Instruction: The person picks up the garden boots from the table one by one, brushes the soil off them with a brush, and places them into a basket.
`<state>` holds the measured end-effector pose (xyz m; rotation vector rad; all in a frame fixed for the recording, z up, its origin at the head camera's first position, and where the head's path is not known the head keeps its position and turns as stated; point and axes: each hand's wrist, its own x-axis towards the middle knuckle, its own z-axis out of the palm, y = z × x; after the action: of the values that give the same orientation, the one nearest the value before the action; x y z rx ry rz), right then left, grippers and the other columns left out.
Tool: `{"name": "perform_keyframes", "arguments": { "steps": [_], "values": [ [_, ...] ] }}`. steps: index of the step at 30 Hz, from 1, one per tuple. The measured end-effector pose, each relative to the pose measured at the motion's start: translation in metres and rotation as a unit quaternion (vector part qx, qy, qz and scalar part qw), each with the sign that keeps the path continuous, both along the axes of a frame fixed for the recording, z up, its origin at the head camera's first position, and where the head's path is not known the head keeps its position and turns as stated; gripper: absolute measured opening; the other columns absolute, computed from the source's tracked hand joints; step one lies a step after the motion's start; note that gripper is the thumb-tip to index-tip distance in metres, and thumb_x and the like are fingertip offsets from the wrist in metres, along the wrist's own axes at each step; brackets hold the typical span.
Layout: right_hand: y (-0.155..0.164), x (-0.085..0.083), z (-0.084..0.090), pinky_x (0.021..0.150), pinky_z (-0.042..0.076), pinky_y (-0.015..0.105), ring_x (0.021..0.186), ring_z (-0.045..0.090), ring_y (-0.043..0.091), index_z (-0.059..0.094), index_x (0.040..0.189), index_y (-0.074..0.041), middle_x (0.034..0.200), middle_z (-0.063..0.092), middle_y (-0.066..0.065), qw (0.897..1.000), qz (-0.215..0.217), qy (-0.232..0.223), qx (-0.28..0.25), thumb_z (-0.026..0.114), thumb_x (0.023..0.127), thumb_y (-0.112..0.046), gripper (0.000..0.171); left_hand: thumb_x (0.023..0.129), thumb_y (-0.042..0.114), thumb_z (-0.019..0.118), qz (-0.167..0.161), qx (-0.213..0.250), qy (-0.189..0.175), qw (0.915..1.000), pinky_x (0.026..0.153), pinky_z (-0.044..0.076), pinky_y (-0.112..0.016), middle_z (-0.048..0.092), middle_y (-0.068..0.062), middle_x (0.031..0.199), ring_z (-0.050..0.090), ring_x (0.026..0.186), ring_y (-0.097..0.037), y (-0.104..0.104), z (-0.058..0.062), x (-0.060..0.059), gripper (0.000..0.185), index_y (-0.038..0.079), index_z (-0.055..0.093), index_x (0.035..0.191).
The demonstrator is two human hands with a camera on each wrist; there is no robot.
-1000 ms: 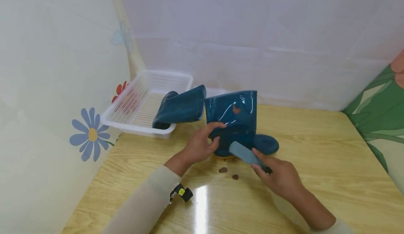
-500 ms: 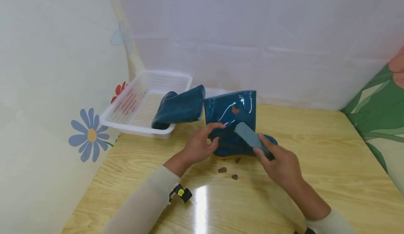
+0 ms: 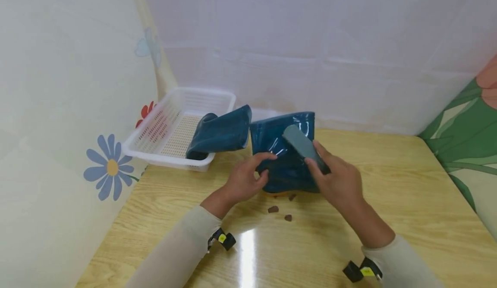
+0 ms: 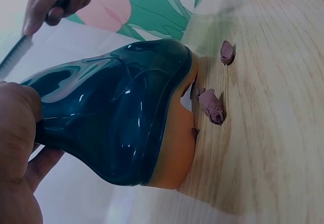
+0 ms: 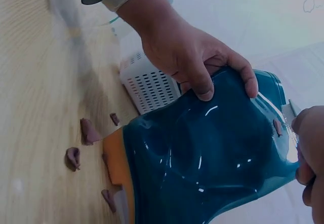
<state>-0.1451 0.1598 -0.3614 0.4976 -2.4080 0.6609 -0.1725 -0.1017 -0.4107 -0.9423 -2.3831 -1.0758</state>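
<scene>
A glossy dark blue rain boot (image 3: 285,173) with an orange sole stands upright on the table. My left hand (image 3: 246,178) grips its shaft from the left, thumb and fingers around the back of the ankle. A grey-blue brush (image 3: 300,143) is in my right hand (image 3: 341,182), pinched by the handle, its bristles (image 4: 16,56) showing in the left wrist view. The brush head lies over the upper shaft in the head view. Beside it, in the right wrist view, a reddish-brown smear (image 5: 277,127) sticks to the boot. My right hand hides the toe in the head view.
Several brown crumbly lumps (image 3: 273,209) lie on the wooden table (image 3: 407,184) by the sole. A second blue boot (image 3: 221,130) leans out of a white perforated basket (image 3: 141,152) at the back left. A pale cloth wall (image 3: 349,85) stands behind.
My right hand has moved the brush up from low at the foot to the upper shaft, over the brown smear in the head view. My left hand and the boot have stayed put.
</scene>
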Motion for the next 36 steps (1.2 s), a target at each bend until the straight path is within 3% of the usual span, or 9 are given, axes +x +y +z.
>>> {"name": "perform_keyframes", "arguments": {
  "steps": [10,19,24,31,36],
  "values": [
    [-0.0008,-0.0057,-0.0007,0.043,0.03,0.031,0.048,0.038,0.016,0.064,0.141,-0.011,0.063,0.056,0.008,0.998,-0.026,0.008,0.052,0.078,0.093,-0.026,0.052,0.093,0.0,0.066,0.002,-0.006,0.009,0.9999,0.055,0.042,-0.027,0.059,0.002,0.089,0.046,0.062,-0.008,-0.0001,-0.0019,-0.0004,0.048,0.018,0.056,0.137],
    [-0.0012,-0.0032,0.0014,0.044,0.032,0.031,0.05,0.044,0.019,0.062,0.143,-0.012,0.065,0.057,0.009,0.999,-0.037,0.006,0.038,0.077,0.093,-0.026,0.054,0.093,0.0,0.066,-0.002,0.001,0.014,0.9999,0.054,0.042,-0.027,0.057,0.002,0.086,0.046,0.063,-0.008,-0.0012,-0.002,-0.0001,0.049,0.019,0.055,0.137],
    [-0.0051,-0.0017,0.0008,0.042,0.03,0.029,0.047,0.042,0.016,0.063,0.141,-0.01,0.068,0.064,0.013,0.997,-0.007,0.045,0.065,0.08,0.091,-0.024,0.055,0.093,0.001,0.066,-0.002,0.0,0.011,0.9999,0.055,0.043,-0.026,0.06,0.0,0.092,0.047,0.064,-0.008,-0.0014,-0.0012,0.0003,0.049,0.019,0.055,0.138],
    [-0.0006,-0.0036,-0.0011,0.039,0.026,0.029,0.043,0.032,0.013,0.062,0.142,-0.011,0.059,0.05,0.006,0.995,-0.027,0.035,0.089,0.077,0.093,-0.027,0.054,0.093,0.0,0.066,0.0,-0.002,0.006,1.0,0.053,0.041,-0.027,0.059,0.001,0.089,0.045,0.062,-0.007,-0.0008,-0.0007,0.0008,0.049,0.019,0.056,0.137],
    [0.0037,-0.0045,-0.0003,0.04,0.026,0.03,0.045,0.036,0.016,0.062,0.142,-0.01,0.059,0.049,0.006,0.996,-0.037,0.037,0.074,0.077,0.093,-0.026,0.054,0.093,0.001,0.066,0.003,-0.002,0.009,1.0,0.053,0.04,-0.027,0.055,0.003,0.083,0.044,0.06,-0.007,-0.0009,-0.0015,0.0007,0.048,0.019,0.056,0.137]
  ]
}}
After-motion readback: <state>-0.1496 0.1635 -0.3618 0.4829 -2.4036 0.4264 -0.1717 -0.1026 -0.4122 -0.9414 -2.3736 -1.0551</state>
